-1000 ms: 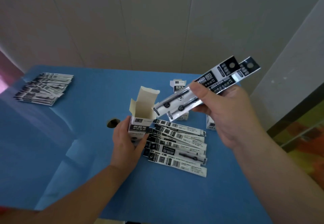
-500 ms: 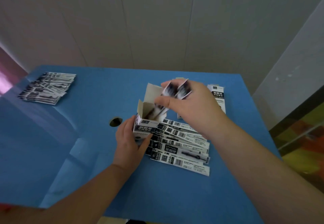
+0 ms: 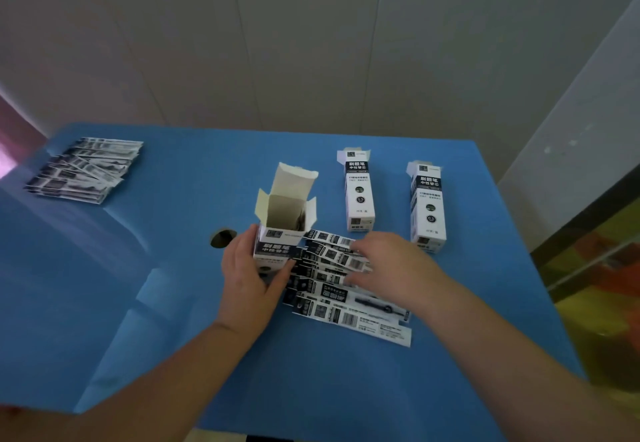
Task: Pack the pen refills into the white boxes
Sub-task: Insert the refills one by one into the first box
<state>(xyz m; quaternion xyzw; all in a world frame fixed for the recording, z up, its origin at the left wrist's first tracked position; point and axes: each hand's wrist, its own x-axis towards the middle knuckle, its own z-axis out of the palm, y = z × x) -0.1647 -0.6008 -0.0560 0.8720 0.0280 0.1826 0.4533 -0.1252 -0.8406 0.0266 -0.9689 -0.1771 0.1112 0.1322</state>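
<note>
Pale wall panels stand behind a blue tabletop (image 3: 173,303) that fills the view. Your left hand (image 3: 247,277) is wrapped around the lower body of the open white box (image 3: 277,247), holding it upright with its flaps raised. Your right hand (image 3: 388,268) lies palm down on the fanned pile of pen refills (image 3: 349,306) just beside the box, fingers loosely curled over the upper packets; whether it has pinched one yet you cannot tell, since the fingertips are under the hand. To do this step well, lift only a packet or two from the top of the fan, turn them end-on, and slide them straight down past the flaps while the left hand keeps the box from tipping (the pile leans against its base, so pull gently). Two more white boxes (image 3: 360,196) lie flat beyond the pile, near each other, and a second heap of refills (image 3: 83,171) sits well apart at the far left. A dark shape low inside the open box may be packets; it is too dim to say.
</note>
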